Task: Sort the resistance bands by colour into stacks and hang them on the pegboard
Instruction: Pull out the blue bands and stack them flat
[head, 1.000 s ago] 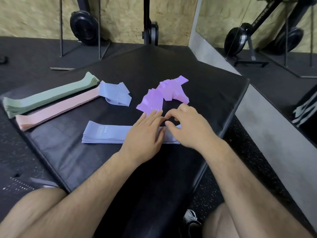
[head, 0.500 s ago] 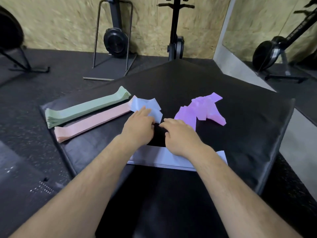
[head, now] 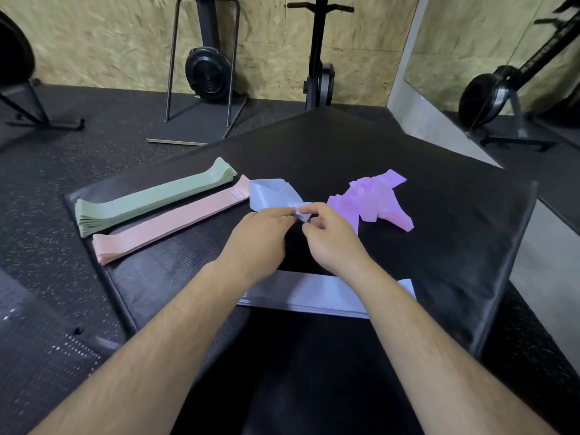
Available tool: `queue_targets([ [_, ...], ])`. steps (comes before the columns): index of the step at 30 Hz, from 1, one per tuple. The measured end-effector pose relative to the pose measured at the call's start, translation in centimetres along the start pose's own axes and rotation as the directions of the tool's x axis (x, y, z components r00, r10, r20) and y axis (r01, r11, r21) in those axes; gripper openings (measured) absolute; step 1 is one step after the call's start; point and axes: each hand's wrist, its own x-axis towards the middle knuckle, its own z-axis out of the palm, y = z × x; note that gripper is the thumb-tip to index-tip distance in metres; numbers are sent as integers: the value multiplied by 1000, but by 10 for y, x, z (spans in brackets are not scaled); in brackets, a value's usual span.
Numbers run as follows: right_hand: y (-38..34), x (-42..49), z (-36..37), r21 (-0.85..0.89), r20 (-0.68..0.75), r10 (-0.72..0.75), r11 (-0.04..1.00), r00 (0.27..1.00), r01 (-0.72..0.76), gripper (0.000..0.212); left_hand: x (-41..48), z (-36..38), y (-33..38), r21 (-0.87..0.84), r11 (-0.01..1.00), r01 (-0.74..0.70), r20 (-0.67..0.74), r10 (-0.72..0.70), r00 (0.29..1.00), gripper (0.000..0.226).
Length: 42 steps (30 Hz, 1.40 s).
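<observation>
You're sorting blues: your left hand [head: 260, 237] and right hand [head: 332, 243] both pinch the crumpled blue band [head: 271, 193] between fingers [head: 282, 215], just beyond the flat blue stack [head: 314, 293]. Next, likely, straighten it and lay it squarely on top.

Bare black mat [head: 455, 246] spreads wide on the right and at the far corner, beyond the purple pile [head: 373, 199]. On the left the green stack [head: 150, 199] and pink stack [head: 169, 222] lie side by side, seemingly touching, with no lane between. The middle gap is filled by the loose blue bands [head: 270, 191], pinched by the left hand [head: 260, 237] and right hand [head: 332, 243]. The flat blue stack [head: 314, 293] bars the near edge; bare mat lies between it and the pink stack.
</observation>
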Motion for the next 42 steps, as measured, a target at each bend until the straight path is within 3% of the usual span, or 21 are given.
queue_targets([
  [2, -1, 2, -1, 158, -45, 24, 987, 999, -17, 22, -4, -4, 7, -58, 997, -51, -52, 48, 997, 50],
  [4, -1, 3, -3, 177, -119, -32, 983, 992, 53, 18, -9, -8, 14, -103, 991, -87, -110, 75, 991, 56],
  [7, -3, -3, -9, 80, -200, -166, 979, 966, 185, 17, -16, -17, 25, -202, 974, -104, -220, 58, 974, 48],
  [11, -22, -9, -23, 3, -258, -241, 968, 936, 250, 23, -17, -36, 32, -347, 938, -7, -285, -98, 954, 30],
  [17, -97, -19, -67, -199, -208, -429, 899, 879, 391, 36, 5, -117, 43, -517, 853, 71, -280, -247, 928, 38],
  [20, -141, -36, -93, -242, -192, -509, 853, 839, 462, 33, 15, -171, 55, -571, 821, 10, -310, -227, 923, 52],
  [23, -178, -60, -116, -239, -201, -584, 808, 786, 539, 31, 20, -223, 73, -580, 813, -43, -339, -193, 921, 41],
  [26, -204, -85, -135, -190, -229, -615, 789, 755, 585, 26, 16, -264, 93, -525, 848, -79, -401, -164, 901, 15],
  [28, -218, -103, -144, -62, -272, -600, 791, 752, 608, 19, 7, -287, 106, -503, 858, -102, -432, -147, 890, 10],
  [31, -230, -129, -154, 140, -259, -492, 832, 831, 536, 32, -13, -317, 126, -510, 850, -134, -458, -136, 878, 10],
  [35, -231, -163, -157, 50, -166, -506, 853, 847, 519, 16, -41, -340, 145, -497, 857, -134, -454, -126, 882, 10],
  [42, -220, -207, -141, 82, -171, -532, 831, 829, 550, 16, -79, -339, 164, -489, 854, -178, -405, -41, 913, 9],
])
